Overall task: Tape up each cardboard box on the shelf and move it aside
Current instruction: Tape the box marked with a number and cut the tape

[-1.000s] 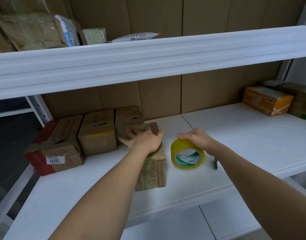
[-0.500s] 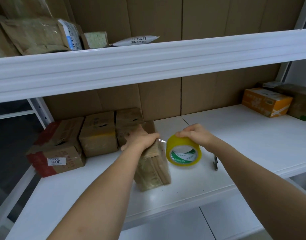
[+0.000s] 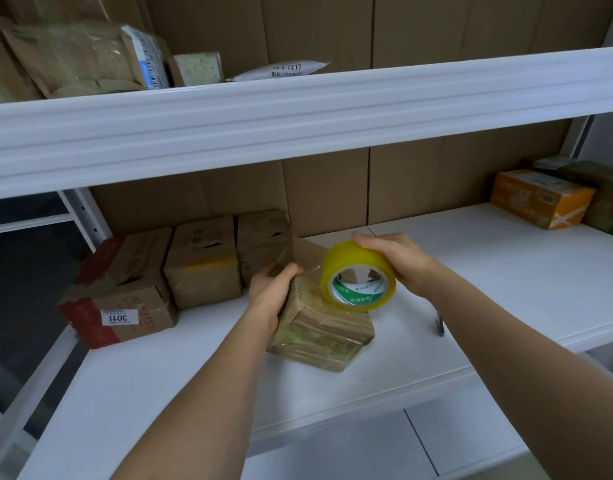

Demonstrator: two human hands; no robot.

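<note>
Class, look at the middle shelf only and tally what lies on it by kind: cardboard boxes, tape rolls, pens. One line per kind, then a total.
Cardboard boxes: 6, namely the red-edged box, two plain boxes, the taped box in the left hand, the orange box and a dark box.
Tape rolls: 1, the yellow tape roll in the right hand.
Pens: 1, a dark pen.
Total: 8

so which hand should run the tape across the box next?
Right. The right hand already grips the yellow tape roll, held over the box. The left hand grips the box's left side, steadying it on the shelf, so it's busy.
</note>
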